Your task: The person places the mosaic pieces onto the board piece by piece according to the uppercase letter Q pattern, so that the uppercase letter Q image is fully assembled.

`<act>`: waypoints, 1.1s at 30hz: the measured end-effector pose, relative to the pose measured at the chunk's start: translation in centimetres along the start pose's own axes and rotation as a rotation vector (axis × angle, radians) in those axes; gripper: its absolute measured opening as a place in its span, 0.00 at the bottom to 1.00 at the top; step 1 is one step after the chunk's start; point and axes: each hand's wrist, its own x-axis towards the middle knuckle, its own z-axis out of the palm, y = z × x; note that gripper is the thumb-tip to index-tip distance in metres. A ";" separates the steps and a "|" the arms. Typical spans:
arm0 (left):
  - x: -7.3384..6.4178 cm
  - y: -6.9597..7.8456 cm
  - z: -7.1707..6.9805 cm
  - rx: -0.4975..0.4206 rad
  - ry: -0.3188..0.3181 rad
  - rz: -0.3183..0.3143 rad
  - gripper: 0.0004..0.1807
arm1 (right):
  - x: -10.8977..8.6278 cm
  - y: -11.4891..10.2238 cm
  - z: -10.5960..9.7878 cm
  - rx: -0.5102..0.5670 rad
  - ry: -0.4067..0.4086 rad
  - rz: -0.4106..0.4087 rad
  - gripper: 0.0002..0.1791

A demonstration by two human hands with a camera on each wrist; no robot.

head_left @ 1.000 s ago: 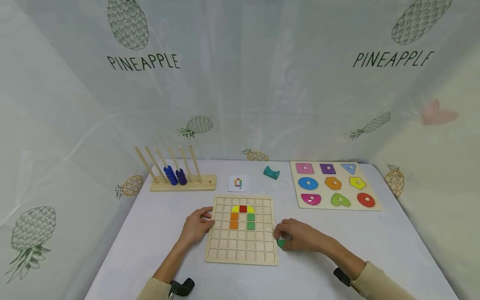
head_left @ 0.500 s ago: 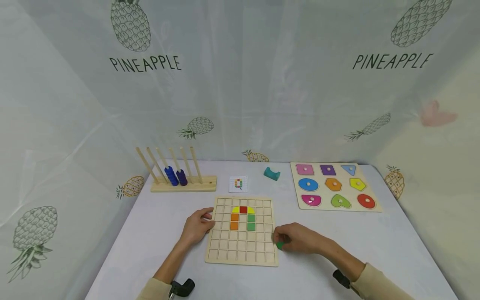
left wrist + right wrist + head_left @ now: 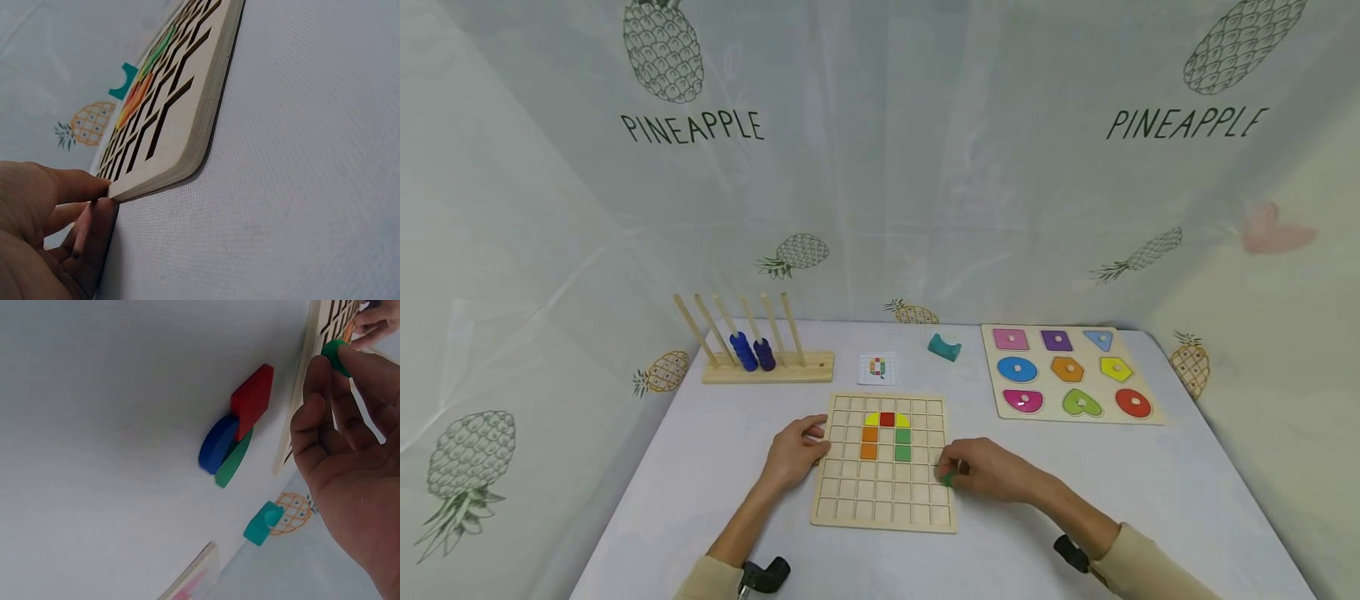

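A wooden grid board [image 3: 883, 527] lies on the table, with red, yellow, orange and green tiles [image 3: 902, 444] set in an arch shape. My left hand [image 3: 792, 454] rests against the board's left edge, its thumb touching the rim [image 3: 156, 178] in the left wrist view. At the board's right edge, my right hand [image 3: 992, 471] pinches a small green tile [image 3: 336, 356] with a rounded side between thumb and fingertips. Beneath that hand, the right wrist view shows a red square tile [image 3: 253, 400], a blue rounded tile [image 3: 217, 445] and a green rounded tile [image 3: 235, 459] on the table.
Behind the board lies a small pattern card [image 3: 877, 368]. A peg stand [image 3: 767, 373] with blue and purple beads is at the back left. A teal curved block [image 3: 944, 347] and a knobbed shape puzzle [image 3: 1037, 333] lie at the back right.
My right hand has moved slightly left and away from me, carrying the green tile to the board's right edge. The left hand stays in place.
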 end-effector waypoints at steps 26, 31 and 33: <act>0.0 -0.2 0.0 0.016 0.000 0.010 0.27 | 6.2 -4.5 2.5 0.094 0.007 -0.131 0.04; 0.0 -0.1 -0.1 0.008 0.001 0.013 0.27 | 7.2 -5.0 3.0 0.104 0.009 -0.146 0.04; -0.1 0.0 -0.1 0.007 0.002 0.011 0.27 | 7.6 -5.2 3.3 0.095 0.013 -0.146 0.04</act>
